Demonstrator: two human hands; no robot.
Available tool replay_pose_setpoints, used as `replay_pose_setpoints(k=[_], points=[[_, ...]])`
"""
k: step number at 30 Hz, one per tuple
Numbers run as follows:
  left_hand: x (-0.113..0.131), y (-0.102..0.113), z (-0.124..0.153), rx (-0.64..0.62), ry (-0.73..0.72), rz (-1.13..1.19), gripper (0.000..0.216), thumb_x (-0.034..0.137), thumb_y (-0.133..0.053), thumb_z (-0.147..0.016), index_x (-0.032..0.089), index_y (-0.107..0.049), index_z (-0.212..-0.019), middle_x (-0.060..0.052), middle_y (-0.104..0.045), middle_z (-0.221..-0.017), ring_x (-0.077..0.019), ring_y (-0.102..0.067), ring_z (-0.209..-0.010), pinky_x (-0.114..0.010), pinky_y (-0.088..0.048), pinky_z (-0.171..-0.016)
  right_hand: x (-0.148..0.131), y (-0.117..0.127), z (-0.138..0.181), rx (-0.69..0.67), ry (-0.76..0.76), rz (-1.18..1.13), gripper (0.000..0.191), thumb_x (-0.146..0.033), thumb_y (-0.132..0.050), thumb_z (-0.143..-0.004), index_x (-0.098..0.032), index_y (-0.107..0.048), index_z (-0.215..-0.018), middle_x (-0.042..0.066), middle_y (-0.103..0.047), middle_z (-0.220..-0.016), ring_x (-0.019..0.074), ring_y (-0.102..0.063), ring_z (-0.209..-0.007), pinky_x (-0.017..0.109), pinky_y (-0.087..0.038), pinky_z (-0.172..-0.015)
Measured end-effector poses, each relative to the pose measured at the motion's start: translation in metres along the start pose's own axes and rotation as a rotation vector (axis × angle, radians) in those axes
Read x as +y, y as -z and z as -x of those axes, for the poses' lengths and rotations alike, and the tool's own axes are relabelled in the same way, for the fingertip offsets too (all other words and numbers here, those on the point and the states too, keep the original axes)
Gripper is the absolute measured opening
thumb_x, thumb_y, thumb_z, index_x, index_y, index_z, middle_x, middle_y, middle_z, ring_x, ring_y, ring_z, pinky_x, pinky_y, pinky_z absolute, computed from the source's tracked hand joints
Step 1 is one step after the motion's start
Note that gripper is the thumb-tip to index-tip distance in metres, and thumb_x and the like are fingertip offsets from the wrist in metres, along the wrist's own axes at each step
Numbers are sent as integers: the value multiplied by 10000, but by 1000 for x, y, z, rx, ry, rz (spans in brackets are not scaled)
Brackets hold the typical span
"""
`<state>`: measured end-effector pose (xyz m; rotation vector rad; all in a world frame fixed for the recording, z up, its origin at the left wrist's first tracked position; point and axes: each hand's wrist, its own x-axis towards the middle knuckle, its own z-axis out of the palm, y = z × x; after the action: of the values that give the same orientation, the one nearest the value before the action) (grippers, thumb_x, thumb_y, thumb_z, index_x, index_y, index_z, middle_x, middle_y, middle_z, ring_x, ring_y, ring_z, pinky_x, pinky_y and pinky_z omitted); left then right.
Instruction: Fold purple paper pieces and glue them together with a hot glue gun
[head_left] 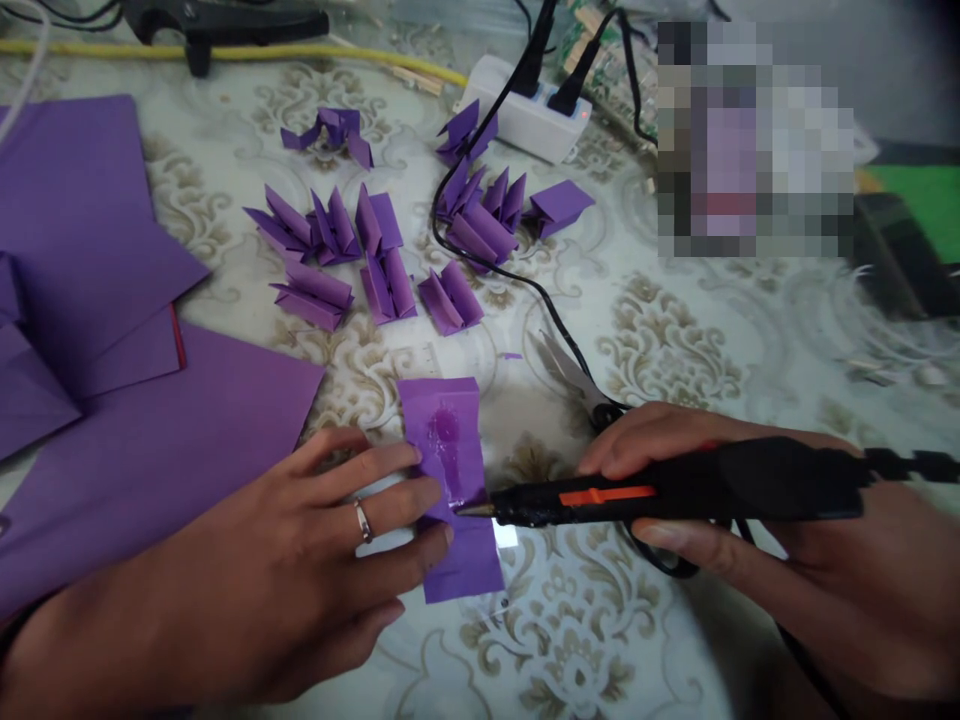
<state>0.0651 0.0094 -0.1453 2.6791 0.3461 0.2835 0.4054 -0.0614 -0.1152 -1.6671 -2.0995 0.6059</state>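
Observation:
A creased strip of purple paper (463, 565) lies on the patterned tabletop in front of me, with a shiny smear of glue on its upper half. My left hand (315, 550), a ring on one finger, rests its outstretched fingertips on the strip's left edge. In my right hand (795, 590) is a black hot glue gun (705, 482) with an orange stripe. Its metal nozzle meets the strip just below the glue smear, close to my left fingertips. Scissors (574, 380) lie behind the glue gun, their handles partly covered by it and my right hand.
Several folded purple paper pieces (388, 285) stand beyond the strip. Large purple sheets (225, 410) overlap at the left. A white power strip (517, 110) with two plugs sits at the back, and a black cable (551, 300) runs across the table.

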Motion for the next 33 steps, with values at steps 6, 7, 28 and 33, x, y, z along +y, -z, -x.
replay_pose_setpoints(k=[6,7,28,33], points=[[-2,-3,1,-22,-2,7,335,296,-620,-1052,258,-694,-1376,-24,-697,-1400,-263,-548,-1383,-458,-289,-1186,-1,0,2,-98,55,-26,178,-462,-671,-1013,-405,-665,-1182,-27,-800,-1064,241,-816,-938,327,-707,-717],[-2,-3,1,-21,-2,7,333,301,-622,-1050,260,-696,-1373,-26,-695,-1400,-263,-550,-1379,-455,-290,-1184,-2,-1,2,-95,53,-28,170,-451,-669,-1014,-404,-666,-1178,-26,-803,-1060,243,-818,-932,326,-704,-702],[5,-4,3,17,13,-27,290,311,-554,-1080,239,-738,-1292,21,-765,-1296,-233,-688,-1185,-378,-476,-1112,-12,-1,0,-70,20,40,199,-438,-680,-1005,-400,-673,-1201,-16,-806,-1073,259,-822,-886,333,-679,-663],[4,-3,2,7,15,-24,275,303,-562,-1086,226,-742,-1279,45,-764,-1280,-220,-684,-1167,-372,-487,-1090,-12,0,1,-70,25,50,197,-418,-665,-1009,-400,-670,-1206,-15,-808,-1093,270,-825,-917,345,-677,-672]])
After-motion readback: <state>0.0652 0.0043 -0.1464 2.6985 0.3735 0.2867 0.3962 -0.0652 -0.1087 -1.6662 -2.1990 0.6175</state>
